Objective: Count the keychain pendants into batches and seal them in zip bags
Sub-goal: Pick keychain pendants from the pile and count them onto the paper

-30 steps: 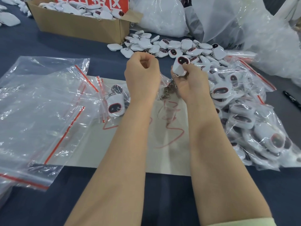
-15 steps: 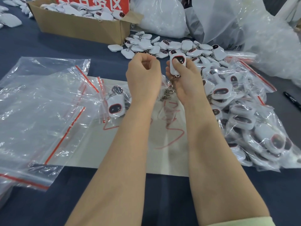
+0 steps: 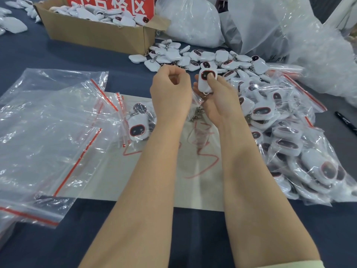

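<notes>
My right hand (image 3: 216, 101) grips a white keychain pendant (image 3: 207, 80) with a dark, red-rimmed face, thumb pressed on that face; its metal chain (image 3: 197, 116) dangles below. My left hand (image 3: 171, 91) is closed, pinching the edge of a small clear zip bag (image 3: 195, 97) that hangs between the two hands. A small bag holding a pendant (image 3: 138, 128) lies on the grey paper sheet (image 3: 135, 180) just left of my left forearm. Loose pendants (image 3: 193, 57) are heaped beyond my hands.
A stack of empty red-striped zip bags (image 3: 48, 136) lies at the left. Filled bags of pendants (image 3: 289, 144) pile up at the right. A cardboard box (image 3: 96, 33) of pendants stands at the back, large plastic sacks (image 3: 270, 26) behind, a black pen (image 3: 345, 120) far right.
My right hand has shifted left toward my left hand and turned the pendant upright, its face now toward me under the thumb. The left hand has stayed in place.
</notes>
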A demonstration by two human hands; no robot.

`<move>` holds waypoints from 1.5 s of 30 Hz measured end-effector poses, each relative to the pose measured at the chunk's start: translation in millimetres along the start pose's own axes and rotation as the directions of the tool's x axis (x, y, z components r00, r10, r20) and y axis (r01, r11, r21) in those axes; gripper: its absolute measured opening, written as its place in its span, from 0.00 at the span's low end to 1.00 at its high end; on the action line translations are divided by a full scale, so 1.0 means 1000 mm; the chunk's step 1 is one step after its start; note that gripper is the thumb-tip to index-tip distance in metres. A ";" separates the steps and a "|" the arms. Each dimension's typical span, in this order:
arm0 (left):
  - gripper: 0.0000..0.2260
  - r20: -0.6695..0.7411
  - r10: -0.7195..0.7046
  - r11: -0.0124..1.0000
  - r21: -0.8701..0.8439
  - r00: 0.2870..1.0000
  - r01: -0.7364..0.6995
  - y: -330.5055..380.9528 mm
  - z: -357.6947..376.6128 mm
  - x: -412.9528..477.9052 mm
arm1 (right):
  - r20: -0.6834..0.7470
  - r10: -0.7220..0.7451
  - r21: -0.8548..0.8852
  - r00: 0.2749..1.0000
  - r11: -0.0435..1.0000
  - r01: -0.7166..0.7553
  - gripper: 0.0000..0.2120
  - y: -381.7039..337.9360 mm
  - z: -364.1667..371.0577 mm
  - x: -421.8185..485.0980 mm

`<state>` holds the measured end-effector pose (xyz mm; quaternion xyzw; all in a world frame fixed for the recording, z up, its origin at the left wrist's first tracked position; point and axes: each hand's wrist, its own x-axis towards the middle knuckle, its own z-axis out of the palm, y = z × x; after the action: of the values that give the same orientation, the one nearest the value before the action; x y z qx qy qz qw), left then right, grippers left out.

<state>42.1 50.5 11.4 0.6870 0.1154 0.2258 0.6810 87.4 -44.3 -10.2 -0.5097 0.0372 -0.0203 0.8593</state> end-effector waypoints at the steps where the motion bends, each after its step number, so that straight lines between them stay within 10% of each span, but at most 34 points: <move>1: 0.05 -0.002 -0.002 1.000 -0.002 1.000 0.002 0.000 0.000 0.000 | 0.019 0.005 -0.011 1.000 1.000 -0.005 0.07 0.000 0.000 0.000; 12: 0.06 0.001 0.016 1.000 -0.010 1.000 -0.016 0.001 -0.001 0.000 | 0.110 -0.126 -0.285 0.986 0.946 0.153 0.11 -0.028 0.018 -0.010; 19: 0.07 -0.003 0.109 0.994 0.028 0.994 -0.109 0.007 -0.003 -0.002 | 0.160 -0.121 -0.824 0.980 0.530 0.200 0.08 -0.041 0.030 -0.022; 29: 0.05 0.040 0.252 0.953 0.163 0.967 -0.255 0.024 -0.010 -0.001 | 0.406 0.134 -0.808 0.904 0.515 0.286 0.15 -0.035 0.031 -0.023; 33: 0.05 -0.054 0.126 0.992 0.005 0.991 -0.126 0.020 -0.013 0.004 | 0.150 -0.212 -0.729 0.966 0.636 0.253 0.14 -0.034 0.021 -0.013; 35: 0.05 -0.095 0.051 0.997 -0.060 0.994 -0.057 0.018 -0.014 0.006 | 0.138 -0.323 -0.863 0.936 0.425 0.274 0.21 -0.028 0.013 -0.006; 38: 0.07 -0.118 -0.019 0.990 -0.139 0.993 0.002 0.016 -0.013 0.007 | 0.318 0.012 -0.948 0.948 -0.008 0.318 0.25 -0.005 0.007 -0.003; 40: 0.08 -0.118 -0.035 0.988 -0.156 0.992 0.016 0.016 -0.013 0.008 | 0.305 0.125 -0.942 0.944 -0.109 0.318 0.21 0.006 0.009 -0.001; 45: 0.07 -0.102 -0.045 0.984 -0.178 0.994 0.026 0.014 -0.012 0.007 | 0.122 -0.224 -0.983 0.967 0.107 0.149 0.13 0.013 0.008 -0.004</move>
<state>40.3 63.7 26.3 0.6091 0.1431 0.2588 0.7359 83.9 -30.8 -18.1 -0.9470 0.0015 -0.1129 0.3007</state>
